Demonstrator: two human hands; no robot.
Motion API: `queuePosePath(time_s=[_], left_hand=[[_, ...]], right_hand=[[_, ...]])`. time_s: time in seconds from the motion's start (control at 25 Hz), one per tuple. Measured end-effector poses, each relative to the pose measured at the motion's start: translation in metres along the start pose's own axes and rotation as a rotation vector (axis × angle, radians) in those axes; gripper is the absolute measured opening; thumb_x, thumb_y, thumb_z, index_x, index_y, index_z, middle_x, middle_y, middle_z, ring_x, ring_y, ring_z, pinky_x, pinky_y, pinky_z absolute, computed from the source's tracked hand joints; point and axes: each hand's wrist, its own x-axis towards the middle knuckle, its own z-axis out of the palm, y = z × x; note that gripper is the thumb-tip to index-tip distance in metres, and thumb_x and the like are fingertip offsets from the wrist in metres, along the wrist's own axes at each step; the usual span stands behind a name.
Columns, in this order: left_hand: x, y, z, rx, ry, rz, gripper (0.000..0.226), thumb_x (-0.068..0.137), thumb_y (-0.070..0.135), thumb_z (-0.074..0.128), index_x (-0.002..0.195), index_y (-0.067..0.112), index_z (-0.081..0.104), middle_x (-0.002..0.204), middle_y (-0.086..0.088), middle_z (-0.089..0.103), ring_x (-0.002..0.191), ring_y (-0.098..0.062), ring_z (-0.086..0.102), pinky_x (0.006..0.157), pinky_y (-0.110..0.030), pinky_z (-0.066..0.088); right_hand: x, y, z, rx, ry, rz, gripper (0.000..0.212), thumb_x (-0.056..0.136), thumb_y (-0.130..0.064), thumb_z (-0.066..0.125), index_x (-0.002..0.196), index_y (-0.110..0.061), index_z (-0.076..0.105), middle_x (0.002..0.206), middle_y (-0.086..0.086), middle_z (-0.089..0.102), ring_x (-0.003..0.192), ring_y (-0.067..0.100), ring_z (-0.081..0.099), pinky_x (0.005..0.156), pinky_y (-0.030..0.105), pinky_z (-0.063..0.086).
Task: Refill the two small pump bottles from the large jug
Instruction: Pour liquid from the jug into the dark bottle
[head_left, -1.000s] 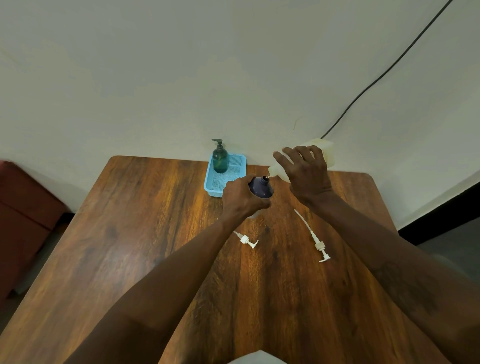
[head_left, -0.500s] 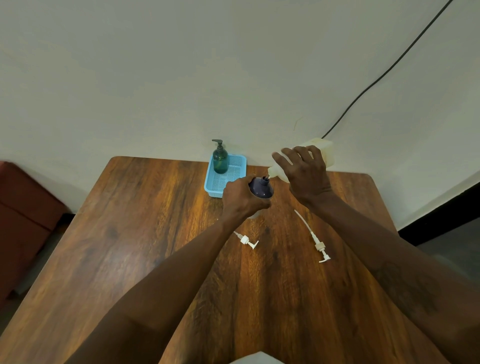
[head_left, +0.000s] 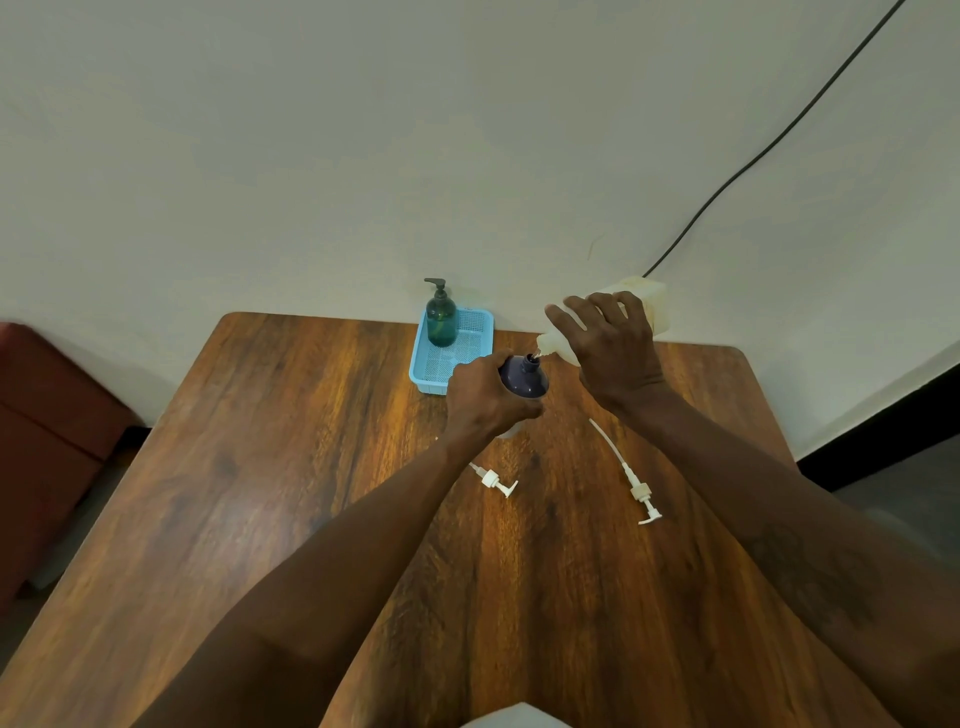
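Note:
My left hand (head_left: 485, 397) grips a dark purple pump bottle (head_left: 523, 375) with its pump removed, standing on the wooden table (head_left: 260, 493). My right hand (head_left: 610, 351) holds the large cream jug (head_left: 644, 304), tipped to the left so its spout sits at the purple bottle's open neck. A green pump bottle (head_left: 441, 314) with its black pump on stands in the blue basket (head_left: 470, 325) behind. Two white pumps lie on the table: a short one (head_left: 493, 479) below my left hand and a long-tubed one (head_left: 636, 483) under my right forearm.
The table's far edge meets a pale wall, down which a black cable (head_left: 769, 145) runs behind the jug. A dark red seat (head_left: 47, 441) stands left of the table. Something white (head_left: 514, 717) shows at the bottom edge.

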Motion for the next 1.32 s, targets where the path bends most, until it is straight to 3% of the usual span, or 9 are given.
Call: queuePosePath(time_s=[1.16, 1.32], left_hand=[[0.0006, -0.0006, 0.0019, -0.039, -0.009, -0.011, 0.074, 0.061, 0.046, 0.094, 0.124, 0.022, 0.064, 0.116, 0.003, 0.07, 0.098, -0.008, 0.058, 0.08, -0.018, 0.044], [-0.0005, -0.0005, 0.0011, -0.04, -0.014, -0.006, 0.073, 0.061, 0.045, 0.094, 0.124, 0.022, 0.064, 0.116, 0.004, 0.069, 0.099, -0.009, 0.058, 0.074, -0.01, 0.038]], right_hand=[[0.0028, 0.0031, 0.004, -0.01, 0.039, -0.028, 0.066, 0.069, -0.015, 0.088, 0.13, -0.012, 0.063, 0.124, 0.017, 0.067, 0.108, 0.038, 0.065, 0.096, 0.055, 0.048], [0.0022, 0.0027, 0.0038, -0.019, 0.043, -0.038, 0.065, 0.069, -0.014, 0.087, 0.13, -0.013, 0.063, 0.124, 0.017, 0.067, 0.109, 0.039, 0.064, 0.096, 0.054, 0.048]])
